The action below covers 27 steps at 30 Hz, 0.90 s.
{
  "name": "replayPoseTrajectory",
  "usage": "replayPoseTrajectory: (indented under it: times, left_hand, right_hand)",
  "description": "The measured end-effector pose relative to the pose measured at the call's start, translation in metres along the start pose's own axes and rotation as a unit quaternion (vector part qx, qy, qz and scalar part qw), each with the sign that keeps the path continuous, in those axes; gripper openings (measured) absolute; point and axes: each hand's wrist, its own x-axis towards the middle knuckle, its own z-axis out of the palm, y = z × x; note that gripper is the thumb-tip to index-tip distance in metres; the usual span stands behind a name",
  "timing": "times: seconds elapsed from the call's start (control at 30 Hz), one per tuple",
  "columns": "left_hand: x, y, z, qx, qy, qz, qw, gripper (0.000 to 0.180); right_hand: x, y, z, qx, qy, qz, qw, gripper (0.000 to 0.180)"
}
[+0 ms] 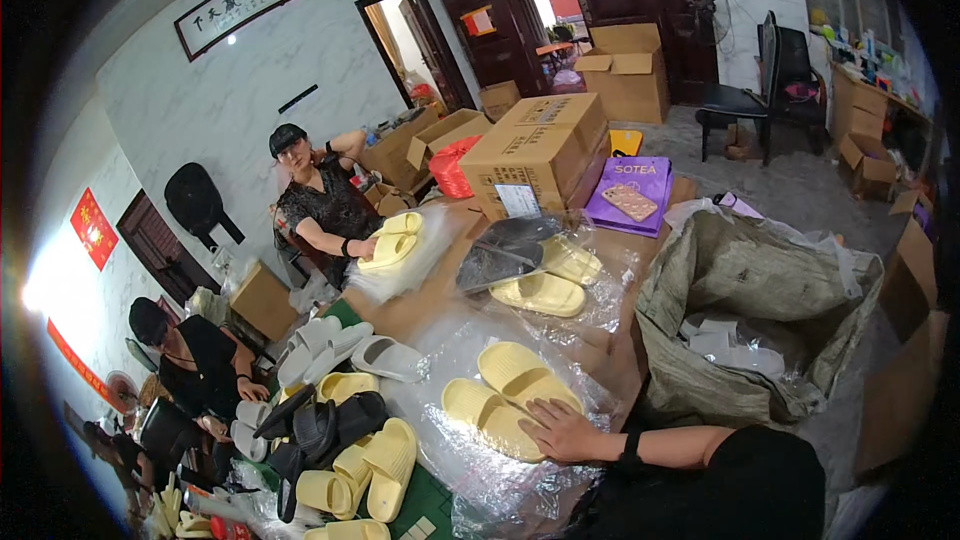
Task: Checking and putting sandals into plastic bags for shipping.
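My right hand [562,432] reaches in from the lower right, with a black band at the wrist. Its fingers lie spread over the pair of pale yellow slide slippers [484,406] in front of me, not wrapped round them. Beneath this pair is a clear plastic bag [425,395] spread on the table. Farther off, another yellow pair [540,295] lies with dark slippers in clear plastic. To the left, a pile of yellow, black and grey-white slippers [392,455] covers the table. My left hand is not in view.
A co-worker's hand [362,245] touches yellow slippers across the table; another person [195,350] sits farther left. Beyond the wrapped pair are a large carton [535,155], a purple bag [635,180] and a phone [630,202] on it. An open woven sack [690,285] stands on the right.
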Motion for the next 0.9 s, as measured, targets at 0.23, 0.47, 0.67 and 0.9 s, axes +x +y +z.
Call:
replayPoseTrajectory:
  times: [0.23, 0.47, 0.67, 0.9]
  left_hand:
    - [-0.039, 0.003, -0.033, 0.084, -0.202, 0.000, 0.976, 0.033]
    - [-0.078, 0.000, -0.056, 0.148, -0.413, -0.010, 0.898, 0.042]
    - [-0.107, -0.004, -0.081, 0.212, -0.594, -0.018, 0.776, 0.049]
    - [-0.187, -0.004, -0.120, 0.395, -0.645, -0.333, 0.563, 0.068]
  right_hand:
    - [0.002, -0.007, -0.004, 0.028, -0.005, 0.001, 1.000, 0.047]
    - [-0.001, -0.007, -0.005, 0.028, -0.044, 0.009, 0.999, 0.050]
    - [-0.001, 0.000, 0.001, 0.031, -0.085, 0.028, 0.995, 0.049]
    - [0.004, -0.011, -0.031, 0.022, -0.115, 0.086, 0.989, 0.067]
